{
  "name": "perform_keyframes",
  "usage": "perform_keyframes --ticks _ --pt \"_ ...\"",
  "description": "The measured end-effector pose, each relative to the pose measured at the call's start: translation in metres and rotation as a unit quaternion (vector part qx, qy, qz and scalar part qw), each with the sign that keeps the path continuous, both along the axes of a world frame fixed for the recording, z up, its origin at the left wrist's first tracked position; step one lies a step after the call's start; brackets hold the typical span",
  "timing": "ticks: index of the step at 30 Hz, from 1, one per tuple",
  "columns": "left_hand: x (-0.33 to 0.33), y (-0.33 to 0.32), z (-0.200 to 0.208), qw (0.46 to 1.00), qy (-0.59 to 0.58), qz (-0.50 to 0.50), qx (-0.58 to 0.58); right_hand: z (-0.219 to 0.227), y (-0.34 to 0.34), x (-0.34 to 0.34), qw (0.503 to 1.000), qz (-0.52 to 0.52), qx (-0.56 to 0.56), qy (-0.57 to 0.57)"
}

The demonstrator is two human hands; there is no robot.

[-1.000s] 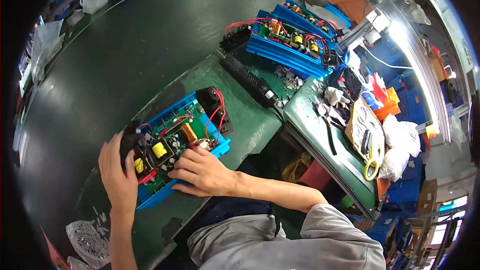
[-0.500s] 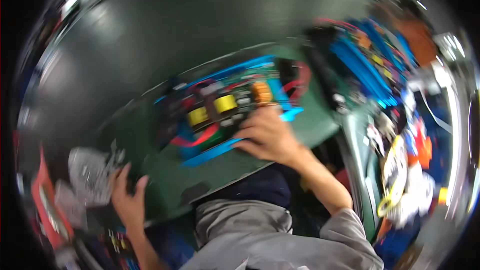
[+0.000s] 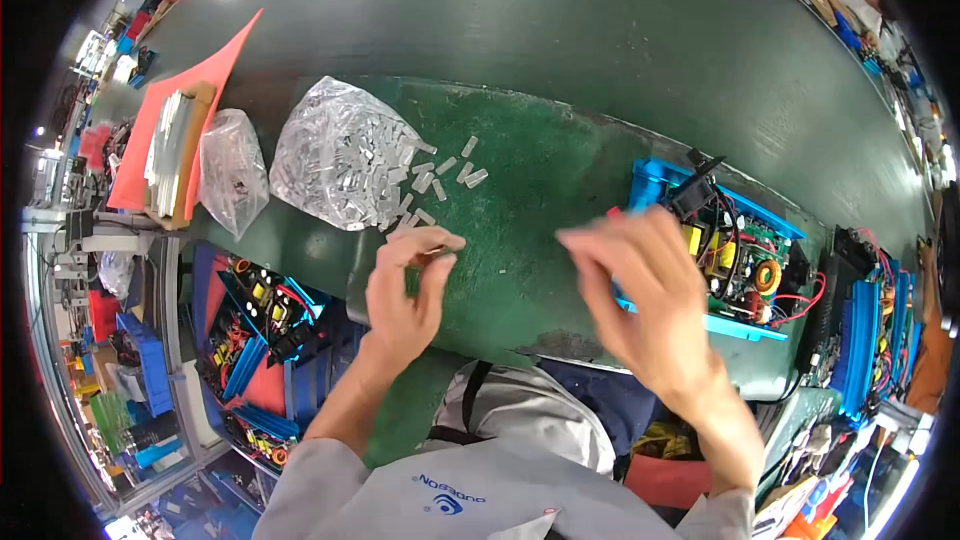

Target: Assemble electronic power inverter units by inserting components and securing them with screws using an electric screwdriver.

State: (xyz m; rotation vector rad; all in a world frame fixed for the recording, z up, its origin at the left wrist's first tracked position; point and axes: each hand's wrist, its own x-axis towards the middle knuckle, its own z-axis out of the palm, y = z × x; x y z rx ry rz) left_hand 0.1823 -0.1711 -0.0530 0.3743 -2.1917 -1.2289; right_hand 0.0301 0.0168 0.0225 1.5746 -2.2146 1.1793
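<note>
My left hand [image 3: 400, 285] is closed in a pinch around a small greyish metal piece [image 3: 440, 252], just below a spill of small silvery flat pieces [image 3: 424, 180]. These come from the mouth of a clear plastic bag [image 3: 325, 155] full of the same kind. Across the green mat, my right hand [image 3: 650, 295] hovers with bent fingers; motion smears its fingertips, so a grip is unclear. Behind it stands a circuit board assembly [image 3: 745, 250] in a blue metal frame, with yellow transformers, a copper coil and red wires. The hand hides part of its left side.
A second clear bag [image 3: 232, 165] and a pink-red folder [image 3: 215, 70] with papers stand left of the pieces. More blue-framed assemblies sit in a bin [image 3: 265, 340] at lower left and at the right edge [image 3: 860, 340]. The dark green worktop [image 3: 480, 20] extends beyond the mat.
My view has swung left, so the board assembly now appears farther right. My right hand has come off it. My left hand, earlier open beside the bag, now pinches a small piece.
</note>
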Motion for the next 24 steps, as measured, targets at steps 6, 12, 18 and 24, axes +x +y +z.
perform_keyframes --ticks 6,12,18,24 --pt "-0.010 0.000 -0.011 0.988 -0.145 0.010 -0.048 -0.066 -0.095 -0.036 0.982 0.018 0.179 0.056" --pt "-0.008 -0.015 -0.029 0.999 -0.028 -0.003 0.037 -0.079 -0.111 -0.019 0.972 -0.073 0.194 0.110" --pt "-0.007 -0.032 -0.043 0.979 0.035 -0.009 0.201 -0.047 -0.057 0.021 0.996 -0.073 0.034 0.037" --pt "-0.030 -0.017 -0.004 0.994 -0.035 -0.060 0.080 -0.054 0.069 0.068 0.950 -0.100 -0.028 -0.296"
